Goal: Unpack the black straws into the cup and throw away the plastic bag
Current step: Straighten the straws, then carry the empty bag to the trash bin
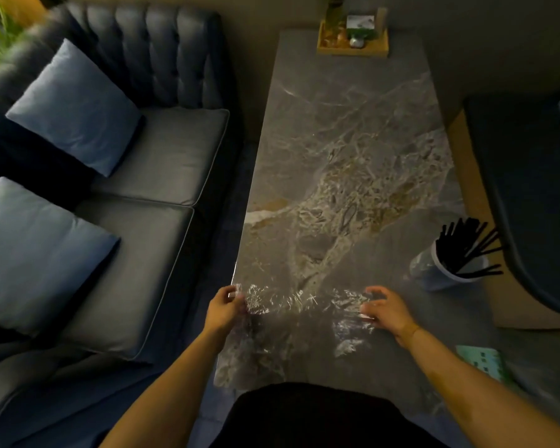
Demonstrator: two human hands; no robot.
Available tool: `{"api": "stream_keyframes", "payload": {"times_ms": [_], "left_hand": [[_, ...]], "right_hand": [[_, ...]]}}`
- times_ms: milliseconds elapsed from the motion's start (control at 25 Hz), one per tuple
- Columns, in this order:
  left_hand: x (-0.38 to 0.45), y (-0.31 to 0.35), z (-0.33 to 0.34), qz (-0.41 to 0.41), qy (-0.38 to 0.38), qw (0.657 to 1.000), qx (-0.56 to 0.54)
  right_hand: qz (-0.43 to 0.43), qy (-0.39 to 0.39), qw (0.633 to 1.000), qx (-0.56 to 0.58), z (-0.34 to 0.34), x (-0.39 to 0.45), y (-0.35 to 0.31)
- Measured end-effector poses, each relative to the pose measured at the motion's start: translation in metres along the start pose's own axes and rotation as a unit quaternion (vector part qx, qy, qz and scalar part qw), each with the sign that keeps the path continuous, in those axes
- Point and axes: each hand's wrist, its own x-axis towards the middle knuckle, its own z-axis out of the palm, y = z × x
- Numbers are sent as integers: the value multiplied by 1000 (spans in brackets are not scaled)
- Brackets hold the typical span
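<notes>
Several black straws stand fanned out in a pale cup near the right edge of the marble table. A clear, crinkled plastic bag stretches across the table's near end between my two hands. My left hand pinches the bag's left end at the table's left edge. My right hand rests on the bag's right end with its fingers curled on the plastic. The bag looks flat, with no straws visible inside.
A dark sofa with two blue cushions runs along the table's left side. A wooden tray of small items sits at the far end. A light green booklet lies at the near right. A dark seat stands to the right.
</notes>
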Motion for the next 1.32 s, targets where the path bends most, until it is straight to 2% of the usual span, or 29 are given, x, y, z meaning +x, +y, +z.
{"api": "stream_keyframes", "payload": {"times_ms": [120, 200, 320, 440, 520, 600, 720, 840, 1000, 1120, 1320], "left_hand": [[1, -11, -4, -27, -44, 997, 59], [3, -17, -6, -15, -44, 993, 112], [5, -18, -7, 3, -32, 991, 127], [1, -14, -6, 17, -52, 990, 127], [-3, -12, -7, 46, -47, 986, 156], [-7, -7, -9, 109, -25, 973, 200], [-14, 5, -4, 229, -23, 932, 280], [-20, 26, 18, 306, -72, 884, 345], [-28, 63, 73, 316, -196, 827, 422], [-34, 86, 117, 339, -237, 767, 490], [-44, 130, 185, 344, -267, 692, 576]], "right_hand": [[9, 37, 999, 30, 12, 5, 19], [24, 53, 997, 48, 16, 9, 27], [24, 71, 996, 38, 19, 16, 35], [9, 100, 995, 8, 14, 14, 38], [-5, 96, 995, -22, 9, 7, 36], [-18, 103, 993, -58, 0, -3, 33], [-61, 122, 980, -143, -23, -21, 36], [-92, 111, 954, -262, -55, -40, 42], [-123, 102, 908, -387, -107, -53, 47], [-159, 131, 868, -451, -146, -56, 51], [-166, 135, 868, -449, -213, -40, 54]]}}
